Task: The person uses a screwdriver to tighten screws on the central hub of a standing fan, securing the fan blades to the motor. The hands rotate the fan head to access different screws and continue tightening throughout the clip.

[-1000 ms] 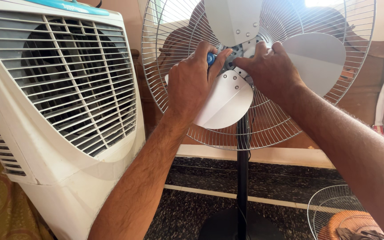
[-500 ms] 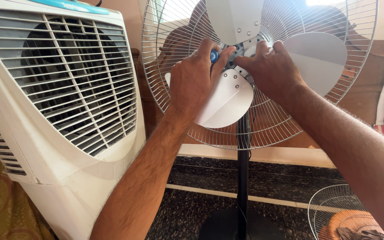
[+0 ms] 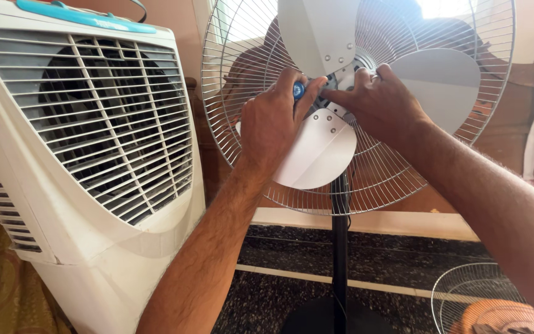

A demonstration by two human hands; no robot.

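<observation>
Mostly hidden: left hand (image 3: 273, 127) clamps blue-handled tool (image 3: 299, 90) — right hand (image 3: 381, 102) grip at fan hub (image 3: 341, 83) unclear.

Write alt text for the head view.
Both hands work at the hub of a pedestal fan with its front guard off: the left hand grips a blue-handled tool, the right hand steadies the hub. A white air cooler stands left.

Dark speckled floor (image 3: 279, 291), pale wall band (image 3: 372, 222), white air cooler (image 3: 81, 154) at left, daylight behind.
</observation>
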